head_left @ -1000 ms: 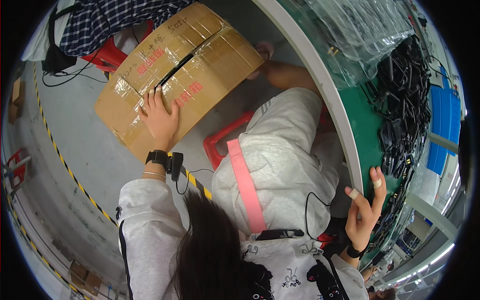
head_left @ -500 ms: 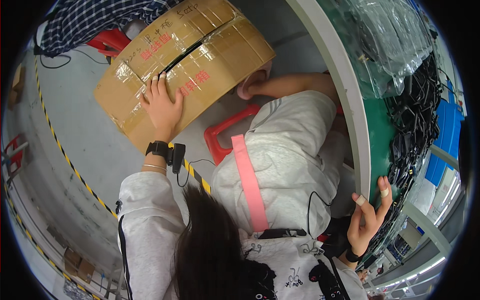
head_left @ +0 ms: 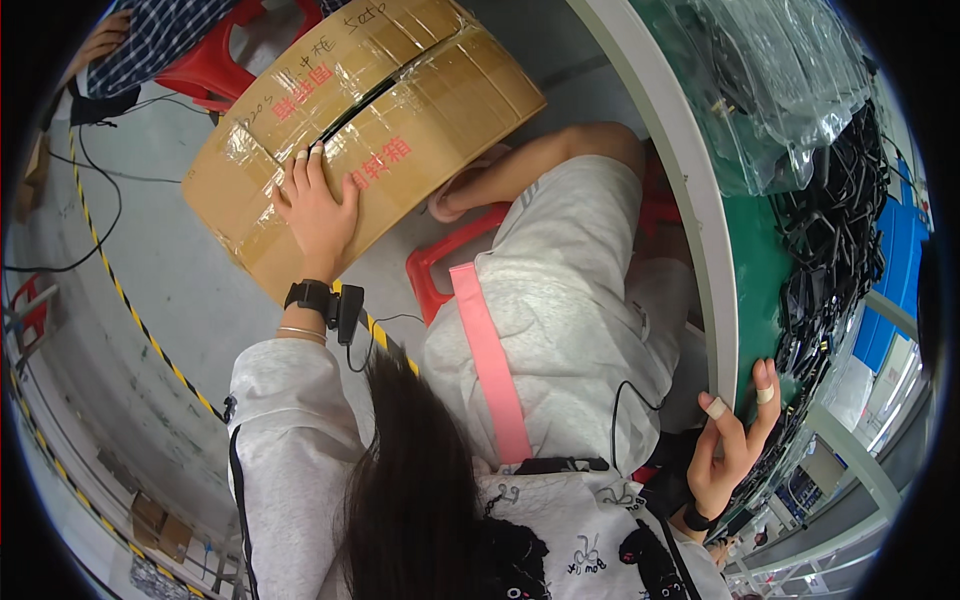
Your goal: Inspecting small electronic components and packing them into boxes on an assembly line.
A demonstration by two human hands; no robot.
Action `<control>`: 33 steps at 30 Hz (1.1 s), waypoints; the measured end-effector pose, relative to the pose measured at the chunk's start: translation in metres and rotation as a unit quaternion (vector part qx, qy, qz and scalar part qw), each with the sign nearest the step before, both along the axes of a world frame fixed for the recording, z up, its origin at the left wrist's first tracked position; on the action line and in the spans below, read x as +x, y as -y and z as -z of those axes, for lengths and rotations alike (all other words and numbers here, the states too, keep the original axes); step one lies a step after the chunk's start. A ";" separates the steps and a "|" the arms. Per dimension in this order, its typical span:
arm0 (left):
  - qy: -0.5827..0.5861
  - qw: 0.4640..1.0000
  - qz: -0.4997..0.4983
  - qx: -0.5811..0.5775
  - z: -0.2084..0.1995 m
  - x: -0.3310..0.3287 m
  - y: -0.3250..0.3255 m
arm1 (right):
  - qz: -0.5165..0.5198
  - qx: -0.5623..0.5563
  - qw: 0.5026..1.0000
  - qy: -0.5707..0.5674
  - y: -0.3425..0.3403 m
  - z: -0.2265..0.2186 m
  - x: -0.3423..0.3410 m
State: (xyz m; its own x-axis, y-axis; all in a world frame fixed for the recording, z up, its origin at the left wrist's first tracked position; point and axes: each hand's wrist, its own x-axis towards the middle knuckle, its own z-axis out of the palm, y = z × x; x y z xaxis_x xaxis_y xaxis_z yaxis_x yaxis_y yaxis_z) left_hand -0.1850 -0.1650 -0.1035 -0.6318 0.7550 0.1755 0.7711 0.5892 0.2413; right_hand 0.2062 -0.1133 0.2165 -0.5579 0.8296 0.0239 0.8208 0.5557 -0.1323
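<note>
The left hand [head_left: 320,222] lay, fingers apart, on a taped cardboard box [head_left: 450,120] beside the red stool [head_left: 460,232]; its contents, behind a dark slit [head_left: 362,105], couldn't be told. The right hand [head_left: 723,462], fingers parted, was at the green table [head_left: 752,245], where black parts [head_left: 835,225] lay heaped by clear plastic packaging [head_left: 775,90].

Red stool [head_left: 205,72] beside plaid clothing [head_left: 160,38], yellow-black floor tape [head_left: 180,375].

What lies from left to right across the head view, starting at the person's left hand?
Left hand → pink strip → right hand → heap of black parts → blue object at the far right.
</note>
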 end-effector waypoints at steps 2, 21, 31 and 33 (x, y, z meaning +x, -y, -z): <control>-0.003 1.000 0.003 -0.003 0.000 0.000 0.000 | -0.003 0.006 1.000 -0.003 -0.001 0.001 -0.001; 0.355 0.908 0.217 -0.038 0.185 0.139 0.069 | -0.040 0.147 0.968 0.199 -0.020 0.000 -0.007; 0.396 0.849 0.246 -0.250 0.354 0.154 0.095 | 0.155 0.121 0.967 0.163 -0.013 -0.005 0.039; 0.410 0.846 0.257 -0.224 0.350 0.176 0.077 | 0.177 0.138 0.957 0.184 -0.014 -0.009 0.040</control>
State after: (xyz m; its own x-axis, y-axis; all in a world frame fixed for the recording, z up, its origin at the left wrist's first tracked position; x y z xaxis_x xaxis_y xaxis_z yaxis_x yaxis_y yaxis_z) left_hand -0.0086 -0.2420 -0.4535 0.0302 0.8419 -0.5388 0.6355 0.3999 0.6605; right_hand 0.2464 -0.0998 0.2254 -0.2554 0.9586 0.1255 0.9271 0.2060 0.3132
